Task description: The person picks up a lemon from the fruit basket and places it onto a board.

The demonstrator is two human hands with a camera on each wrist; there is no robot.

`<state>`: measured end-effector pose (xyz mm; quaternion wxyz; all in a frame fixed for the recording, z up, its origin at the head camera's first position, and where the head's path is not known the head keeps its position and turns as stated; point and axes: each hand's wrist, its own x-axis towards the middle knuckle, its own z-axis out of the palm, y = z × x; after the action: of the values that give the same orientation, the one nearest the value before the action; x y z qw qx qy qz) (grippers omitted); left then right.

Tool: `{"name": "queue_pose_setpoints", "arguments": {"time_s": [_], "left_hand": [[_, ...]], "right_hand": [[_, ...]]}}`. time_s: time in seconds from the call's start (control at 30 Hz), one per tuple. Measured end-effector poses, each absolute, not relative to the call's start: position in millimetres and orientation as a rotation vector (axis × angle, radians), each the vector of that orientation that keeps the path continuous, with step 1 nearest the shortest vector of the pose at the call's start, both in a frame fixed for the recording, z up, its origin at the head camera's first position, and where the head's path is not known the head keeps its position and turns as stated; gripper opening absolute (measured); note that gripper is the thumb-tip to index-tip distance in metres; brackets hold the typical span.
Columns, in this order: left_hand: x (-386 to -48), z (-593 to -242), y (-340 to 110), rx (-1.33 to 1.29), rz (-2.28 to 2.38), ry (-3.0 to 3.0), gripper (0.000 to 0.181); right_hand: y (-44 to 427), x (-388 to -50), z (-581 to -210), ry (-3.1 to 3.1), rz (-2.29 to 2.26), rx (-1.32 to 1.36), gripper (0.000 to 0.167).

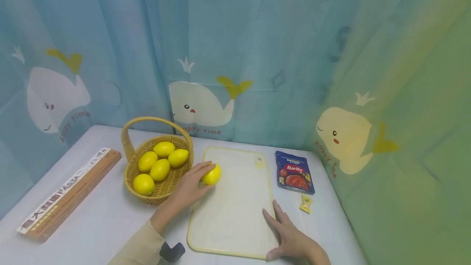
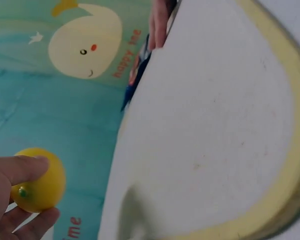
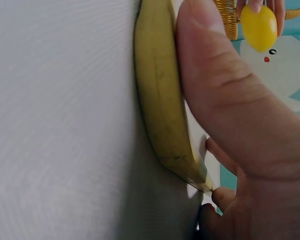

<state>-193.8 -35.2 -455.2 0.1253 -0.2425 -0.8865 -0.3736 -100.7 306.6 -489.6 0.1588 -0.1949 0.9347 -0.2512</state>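
Observation:
My left hand [image 1: 189, 187] holds a yellow lemon [image 1: 211, 175] between thumb and fingers over the left part of a white cutting board [image 1: 235, 216] with a yellow rim. In the left wrist view the thumb lies across the lemon [image 2: 42, 182], and its green stem end shows. My right hand [image 1: 290, 234] rests spread at the board's near right corner, touching its edge. In the right wrist view, the thumb [image 3: 215, 70] lies along the yellow rim [image 3: 162, 95], with other fingertips lower down at the edge. Left of the board stands a wicker basket [image 1: 171, 189] with several lemons [image 1: 160, 169].
A long pasta box [image 1: 73, 193] lies at the table's left. Right of the board are a blue Barilla sauce pouch [image 1: 294, 173] and a small yellow wrapped packet [image 1: 306, 203]. A whale-print curtain [image 1: 257, 105] hangs behind the white table [image 1: 99, 224].

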Motion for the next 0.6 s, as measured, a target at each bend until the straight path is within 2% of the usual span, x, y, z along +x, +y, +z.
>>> {"name": "queue_pose_setpoints", "arguments": {"time_s": [0.23, 0.6], "left_hand": [[-211.7, -473.0, -23.3, -0.706, -1.177, -2.540, 0.060], [-227.5, -487.2, -9.3, -0.565, -1.279, -2.562, 0.060]], "right_hand": [[306.9, -101.4, -491.0, 2.670, -0.722, -0.543, 0.114], [306.4, -99.8, -492.3, 2.673, -0.742, -0.550, 0.114]]}}
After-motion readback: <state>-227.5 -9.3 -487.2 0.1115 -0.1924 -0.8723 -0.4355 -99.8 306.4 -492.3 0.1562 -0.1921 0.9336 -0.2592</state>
